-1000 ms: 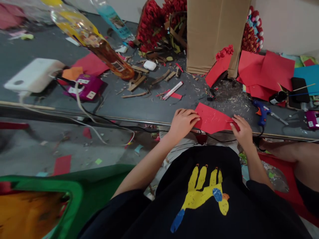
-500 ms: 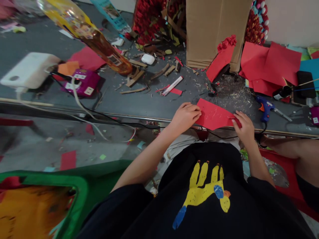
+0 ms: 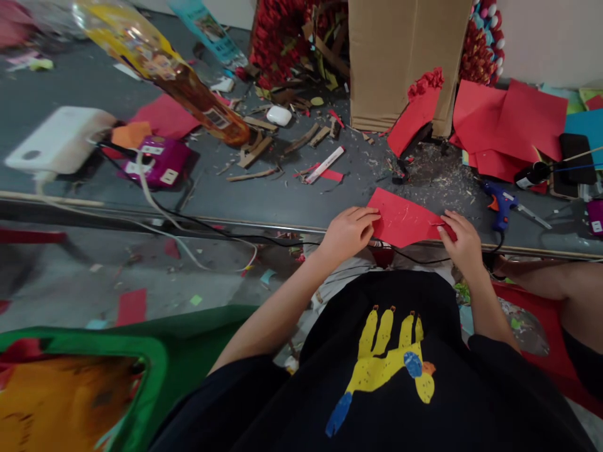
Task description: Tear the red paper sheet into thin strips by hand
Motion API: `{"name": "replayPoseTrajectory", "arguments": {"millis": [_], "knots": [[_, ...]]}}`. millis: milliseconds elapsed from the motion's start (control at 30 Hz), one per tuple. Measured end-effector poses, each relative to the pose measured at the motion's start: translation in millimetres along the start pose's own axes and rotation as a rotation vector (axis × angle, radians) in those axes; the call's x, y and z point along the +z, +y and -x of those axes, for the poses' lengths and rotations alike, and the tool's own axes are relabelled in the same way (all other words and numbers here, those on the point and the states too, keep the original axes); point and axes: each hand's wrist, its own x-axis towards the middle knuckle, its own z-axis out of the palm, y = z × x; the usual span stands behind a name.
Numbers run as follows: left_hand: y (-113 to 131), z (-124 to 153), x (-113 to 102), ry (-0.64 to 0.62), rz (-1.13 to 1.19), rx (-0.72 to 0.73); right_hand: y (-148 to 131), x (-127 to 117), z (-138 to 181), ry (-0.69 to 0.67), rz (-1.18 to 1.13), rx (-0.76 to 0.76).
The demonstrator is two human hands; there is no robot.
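One red paper sheet (image 3: 402, 220) lies at the table's (image 3: 264, 201) front edge, directly in front of the cardboard box (image 3: 396, 56). It should handle as light and bendable, easily creased or torn, and not slippery; the two short ends look the best places to hold, leaving the middle flat. The left hand (image 3: 349, 232) has its fingers drawn close on the left end; the right hand (image 3: 461, 242) pinches the other end narrowly between thumb and forefinger. There a thin raised line shows, perhaps a fold, though it is too small to be sure.

Outward, all placed from the cardboard box: one red paper strip with a ruffled top (image 3: 414, 122) leans at its front. One white marker pen (image 3: 325, 165) lies in front and left, and one white earbud case (image 3: 279, 115) just left. Two plastic bottles, one yellow-labelled (image 3: 164, 69) and one blue-labelled (image 3: 207, 31), are farther left. To its right are several overlapping loose red sheets (image 3: 513, 122), at least three, and, nearer the front edge, one blue glue gun (image 3: 502, 204).
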Motion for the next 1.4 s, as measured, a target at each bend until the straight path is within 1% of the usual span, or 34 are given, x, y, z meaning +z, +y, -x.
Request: {"name": "replayPoseTrajectory", "arguments": {"millis": [100, 167, 300, 367, 433, 500, 533, 600, 733, 867, 967, 1133, 1267, 1400], "knots": [[4, -13, -5, 0.001, -0.022, -0.05, -4, -9, -22, -0.078, -0.013, 0.017], [8, -26, -7, -0.005, -0.033, -0.07, -10, -9, -44, -0.15, -0.029, 0.004], [19, -46, -3, -0.049, -0.039, -0.051, -25, 6, -85, -0.322, -0.105, -0.077], [26, -50, 3, -0.063, -0.032, -0.038, -30, 15, -97, -0.392, -0.143, -0.094], [31, -48, 8, -0.056, -0.021, -0.041, -31, 20, -103, -0.443, -0.181, -0.091], [35, -44, 12, -0.035, -0.01, -0.062, -31, 20, -104, -0.463, -0.219, -0.082], [36, -42, 14, -0.026, -0.004, -0.073, -29, 18, -104, -0.452, -0.237, -0.076], [37, -39, 16, -0.015, 0.014, -0.092, -25, 12, -104, -0.381, -0.268, -0.05], [35, -37, 19, -0.018, 0.061, -0.102, -15, -2, -103, -0.191, -0.306, 0.038], [33, -35, 18, -0.04, 0.115, -0.075, -18, -10, -98, -0.125, -0.299, 0.059], [32, -32, 16, -0.072, 0.154, -0.027, -31, -6, -87, -0.161, -0.262, 0.038], [30, -28, 16, -0.091, 0.181, 0.012, -45, 7, -71, -0.314, -0.22, 0.019], [30, -25, 16, -0.071, 0.168, -0.015, -45, 9, -71, -0.38, -0.232, 0.064], [37, -21, 11, -0.007, 0.124, -0.114, -48, 6, -77, -0.433, -0.248, 0.096]]}}
